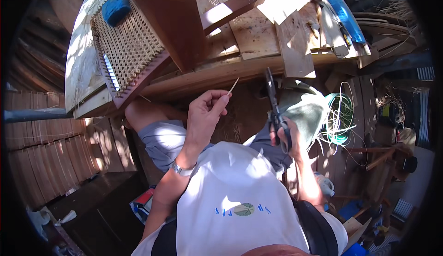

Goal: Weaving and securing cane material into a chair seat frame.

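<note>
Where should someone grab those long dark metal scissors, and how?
Probably by the dark looped handles, from the near side, as the bare right hand does: the long metal scissors are held with their slender blades pointing away, and the loops offer a hold.

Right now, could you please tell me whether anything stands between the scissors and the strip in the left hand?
Nothing visible does: the scissors in the right hand and the strip in the left hand are apart, and no object shows in the gap between them.

Dappled sunlight, hard shadows; glare on bench boards (pixel 256 34), shirt (pixel 235 173); dark rim, edges bent.
</note>
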Tool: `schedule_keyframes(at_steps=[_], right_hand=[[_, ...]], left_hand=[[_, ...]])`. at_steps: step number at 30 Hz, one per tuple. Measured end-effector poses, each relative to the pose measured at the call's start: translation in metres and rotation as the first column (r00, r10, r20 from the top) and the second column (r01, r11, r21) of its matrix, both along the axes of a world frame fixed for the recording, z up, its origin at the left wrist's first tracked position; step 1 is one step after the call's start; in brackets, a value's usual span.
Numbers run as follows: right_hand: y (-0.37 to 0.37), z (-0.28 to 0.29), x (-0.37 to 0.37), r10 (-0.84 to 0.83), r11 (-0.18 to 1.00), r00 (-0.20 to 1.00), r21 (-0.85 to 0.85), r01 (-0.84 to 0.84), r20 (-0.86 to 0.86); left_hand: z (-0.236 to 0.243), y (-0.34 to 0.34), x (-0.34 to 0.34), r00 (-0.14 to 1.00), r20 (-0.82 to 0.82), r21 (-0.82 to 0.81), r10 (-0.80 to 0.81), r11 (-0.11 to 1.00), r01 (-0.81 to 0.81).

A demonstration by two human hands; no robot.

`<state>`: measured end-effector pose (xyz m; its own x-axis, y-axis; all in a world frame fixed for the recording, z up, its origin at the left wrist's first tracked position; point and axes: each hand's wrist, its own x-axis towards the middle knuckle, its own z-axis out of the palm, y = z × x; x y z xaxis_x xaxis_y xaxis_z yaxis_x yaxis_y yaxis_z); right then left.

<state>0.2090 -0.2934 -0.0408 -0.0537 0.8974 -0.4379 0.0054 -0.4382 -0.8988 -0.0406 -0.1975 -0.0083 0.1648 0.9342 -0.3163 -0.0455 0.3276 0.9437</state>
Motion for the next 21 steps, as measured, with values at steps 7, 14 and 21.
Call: schedule_keyframes(at_steps=[7,14,21], right_hand=[[-0.011,-0.011,-0.055,0.085,0.995,0.994,-0.051,-0.088,-0.069],[0.001,-0.017,-0.061,0.120,0.991,0.993,0.063,-0.120,0.004],[-0.001,-0.003,-0.069,-0.045,0.998,0.973,0.041,0.037,0.226]], left_hand=[[-0.011,0.000,-0.001,0.999,0.028,0.056,0.044,0.997,-0.045],[-0.014,-0.001,-0.006,0.999,-0.032,0.055,0.030,0.998,-0.028],[-0.018,-0.001,-0.018,0.998,-0.049,0.034,-0.032,0.999,0.034]])
